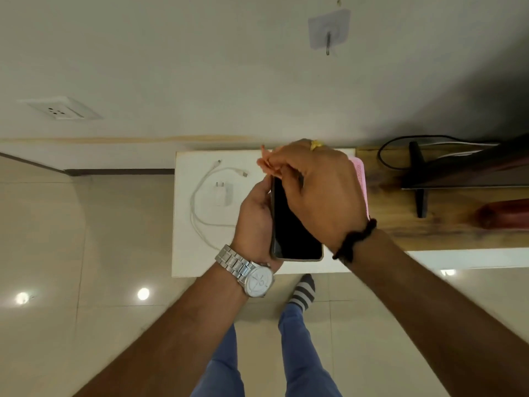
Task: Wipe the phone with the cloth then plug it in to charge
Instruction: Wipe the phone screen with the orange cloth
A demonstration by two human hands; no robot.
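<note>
While left hand [254, 222] grips phone [294, 224], right hand [320, 190] above pinches cloth [267, 164].

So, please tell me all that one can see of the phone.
The phone is a dark slab with a black, unlit screen and a thin, pale metallic-looking edge. It is held above the white table, screen up. The left hand grips its left side; the right hand covers its top end, holding an orange cloth there.
</note>
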